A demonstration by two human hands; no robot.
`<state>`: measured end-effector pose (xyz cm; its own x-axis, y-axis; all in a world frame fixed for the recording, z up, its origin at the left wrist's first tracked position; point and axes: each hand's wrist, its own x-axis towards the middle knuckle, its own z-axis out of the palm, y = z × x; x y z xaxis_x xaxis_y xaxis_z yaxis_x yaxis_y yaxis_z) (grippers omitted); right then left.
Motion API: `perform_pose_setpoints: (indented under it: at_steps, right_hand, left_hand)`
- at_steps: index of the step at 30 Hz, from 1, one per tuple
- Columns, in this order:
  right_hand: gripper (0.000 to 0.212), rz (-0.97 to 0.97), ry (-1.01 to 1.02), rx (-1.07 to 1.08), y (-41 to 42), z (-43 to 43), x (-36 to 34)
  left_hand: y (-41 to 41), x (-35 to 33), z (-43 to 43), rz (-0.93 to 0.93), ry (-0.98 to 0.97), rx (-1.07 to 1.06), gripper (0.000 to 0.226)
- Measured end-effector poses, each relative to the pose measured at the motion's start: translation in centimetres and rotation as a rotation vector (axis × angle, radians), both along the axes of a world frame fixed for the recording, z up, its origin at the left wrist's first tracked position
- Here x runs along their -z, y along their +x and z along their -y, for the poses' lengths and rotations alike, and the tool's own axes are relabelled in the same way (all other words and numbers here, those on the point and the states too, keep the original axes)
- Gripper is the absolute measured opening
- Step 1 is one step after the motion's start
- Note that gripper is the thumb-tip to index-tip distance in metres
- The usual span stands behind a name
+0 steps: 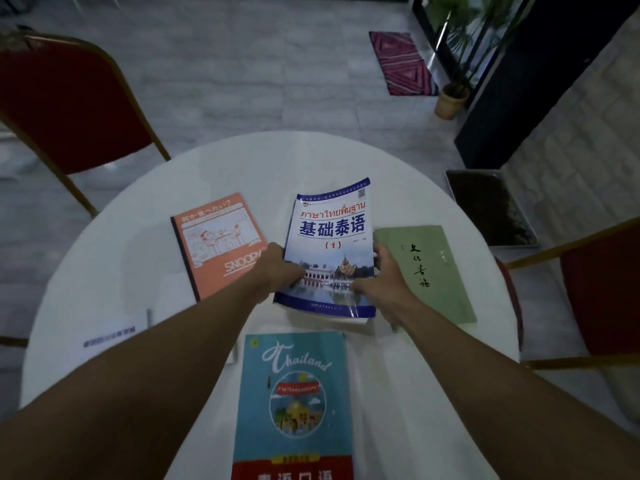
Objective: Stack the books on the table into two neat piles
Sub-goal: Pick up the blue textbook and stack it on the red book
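Note:
A blue and white Thai textbook lies at the middle of the round white table, its near end slightly lifted. My left hand grips its left edge and my right hand grips its right edge. An orange Snoopy notebook lies flat to the left. To the right, a pale green book lies partly under my right hand. Nearest me is a teal Thailand book. A white booklet lies at the left, partly hidden by my left forearm.
Red chairs with gold frames stand at the far left and at the right. On the floor beyond are a dark tray, a potted plant and a pink patterned mat.

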<state>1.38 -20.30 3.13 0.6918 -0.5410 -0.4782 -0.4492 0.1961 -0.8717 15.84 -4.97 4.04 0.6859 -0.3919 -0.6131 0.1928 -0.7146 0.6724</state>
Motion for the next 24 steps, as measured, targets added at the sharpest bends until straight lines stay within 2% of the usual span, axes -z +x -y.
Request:
perform_pose_setpoints:
  at_steps: [2,5,8,11,14,17,21,24]
  right_hand:
    - [0.072,-0.028,-0.008,-0.061,-1.1,-1.2,-0.2]
    - [0.066,-0.075,-0.036,-0.144,-2.7,-3.1,-0.2]
    - [0.077,-0.125,-0.042,-0.201,-4.4,-5.1,-0.1]
    - [0.085,-0.108,-0.045,-0.253,-6.3,-7.1,0.9]
    - [0.082,-0.105,-0.027,-0.25,-8.5,-9.3,2.2]
    - [0.077,-0.137,-0.034,-0.266,-9.8,-10.8,3.3]
    - [0.089,-0.155,-0.086,-0.3,-10.9,-12.2,4.4]
    - [0.093,-0.154,-0.123,-0.307,-11.8,-13.4,5.1]
  left_hand:
    - [-2.0,-0.6,-2.0,0.015,-0.075,0.002,0.063]
    - [-4.9,-1.0,-4.8,0.024,-0.146,0.043,0.073]
    - [-7.4,-0.3,-7.7,0.047,-0.126,0.007,0.086]
    - [-9.5,0.8,-10.4,0.09,-0.034,0.047,0.083]
    - [-11.7,2.0,-12.6,0.103,0.044,0.082,0.074]
    - [-13.6,3.0,-14.0,0.103,0.076,0.124,0.081]
    - [-15.3,4.1,-15.0,0.193,0.08,0.217,0.093]
    - [-15.9,5.3,-15.8,0.146,0.116,0.18,0.078]
